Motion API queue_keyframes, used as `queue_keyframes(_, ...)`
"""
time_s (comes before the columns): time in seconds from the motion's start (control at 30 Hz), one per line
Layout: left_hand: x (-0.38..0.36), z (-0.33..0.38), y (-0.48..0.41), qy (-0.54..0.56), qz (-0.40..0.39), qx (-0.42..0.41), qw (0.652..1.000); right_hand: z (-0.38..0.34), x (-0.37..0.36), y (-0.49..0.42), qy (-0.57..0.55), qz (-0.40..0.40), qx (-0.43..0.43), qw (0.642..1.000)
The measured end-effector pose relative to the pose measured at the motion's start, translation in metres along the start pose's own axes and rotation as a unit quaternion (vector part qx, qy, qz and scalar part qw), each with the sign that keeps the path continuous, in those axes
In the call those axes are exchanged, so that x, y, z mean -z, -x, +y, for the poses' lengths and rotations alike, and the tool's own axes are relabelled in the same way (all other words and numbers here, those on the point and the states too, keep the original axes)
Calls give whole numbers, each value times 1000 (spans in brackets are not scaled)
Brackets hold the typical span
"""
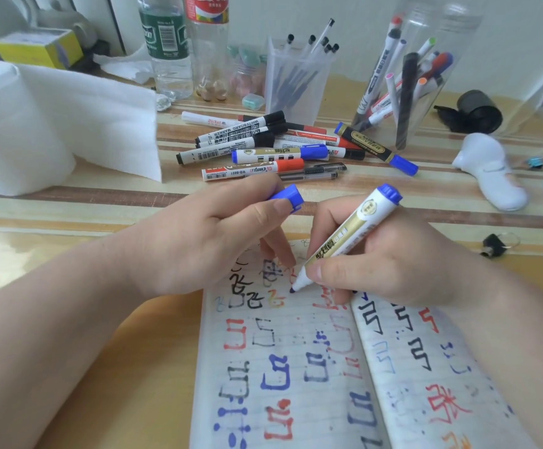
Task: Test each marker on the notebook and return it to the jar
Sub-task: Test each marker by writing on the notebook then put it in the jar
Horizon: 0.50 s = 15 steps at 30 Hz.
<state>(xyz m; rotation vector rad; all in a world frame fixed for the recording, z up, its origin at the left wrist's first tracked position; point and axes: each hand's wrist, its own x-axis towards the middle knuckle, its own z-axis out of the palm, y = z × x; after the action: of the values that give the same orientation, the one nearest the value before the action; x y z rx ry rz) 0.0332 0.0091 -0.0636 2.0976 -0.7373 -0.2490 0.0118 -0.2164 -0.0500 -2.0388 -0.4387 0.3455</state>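
Closest to view, had the lined paper notebook [296,384] spread open on the striped wooden counter [69,254], both pages crowded with red, blue and black test strokes. Steadied its left page near the top edge with the left hand [205,241], probably to stop the paper shifting under the tip. Pinched the loose blue plastic cap [288,196] between thumb and forefinger of that hand, fingers [263,210] narrowly closed on it and the lower ones seemingly resting on the paper. Judged this a way of having the cap ready for recapping. Gripped the white-and-gold marker with the blue end [351,234] in the right hand [386,264], fingers [325,272] clamped low on the barrel. Set its tip on the upper part of the notebook's left page, beside the fold, barrel tilted up and away for writing. Had the tall clear plastic jar [457,27], with several markers inside, standing well beyond the notebook's right page. Had the heap of loose markers [263,140] lying beyond the notebook's top edge. Judged testing under way, return to the jar not yet made.
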Motion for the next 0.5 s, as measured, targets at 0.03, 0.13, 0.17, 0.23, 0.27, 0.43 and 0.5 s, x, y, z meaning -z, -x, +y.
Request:
queue_keyframes(0.03,0,0,0,-2,1,3,1000,0,0,0,1,1,2,1000)
queue_keyframes(0.13,1,1,1,-3,-2,8,1000,-1,0,0,-4,-1,-3,1000)
queue_keyframes(0.17,1,2,1,-3,-4,8,1000,-1,0,0,-3,-1,-5,1000)
queue_keyframes(0.23,1,2,1,-2,-6,7,1000,-1,0,0,1,1,-8,1000)
queue_keyframes(0.27,1,2,1,-1,-5,8,1000,-1,0,0,3,4,-9,1000)
queue_keyframes(0.43,0,2,1,-6,3,2,1000,-3,-2,0,37,12,-18,999)
queue_keyframes(0.5,0,1,1,-4,-4,6,1000,-4,-1,0,46,13,-25,999)
